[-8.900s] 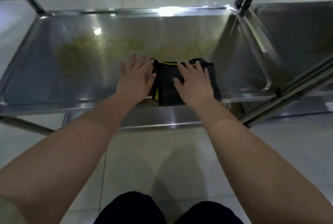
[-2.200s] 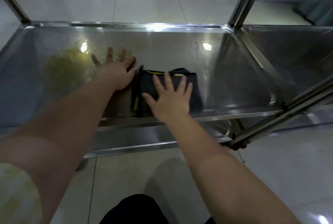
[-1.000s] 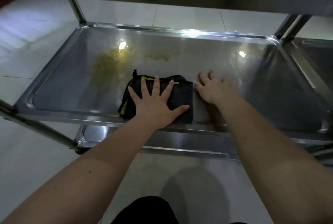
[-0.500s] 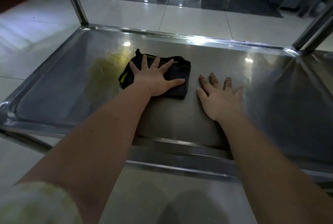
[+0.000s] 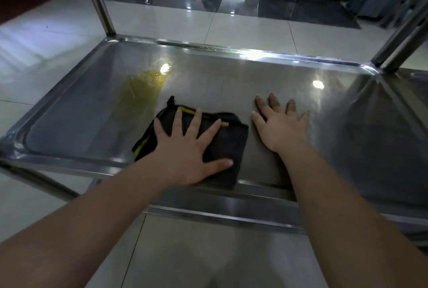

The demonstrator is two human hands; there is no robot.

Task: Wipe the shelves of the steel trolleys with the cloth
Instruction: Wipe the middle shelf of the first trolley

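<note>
At the far left, the raised rim (image 5: 55, 95) of the steel trolley shelf (image 5: 76, 130) fences the pan, so a stroke that way must stop short of the lip. Just inside it, toward the back, a yellowish smear (image 5: 139, 88) lies unwiped, which makes it the likely next target. The folded black cloth (image 5: 229, 146), yellow-edged, sits near the front lip with its far corner just beside the smear. The left hand (image 5: 185, 153) lies flat on the cloth, fingers straight and spread wide, probably pressing so that it drags evenly rather than bunching. Just beside the cloth, the right hand (image 5: 281, 130) rests on bare steel, fingers likewise splayed and holding nothing — a brace, I judge. Rightward the shelf runs open as far as the corner posts (image 5: 398, 40) and a neighbouring shelf (image 5: 416, 77).
</note>
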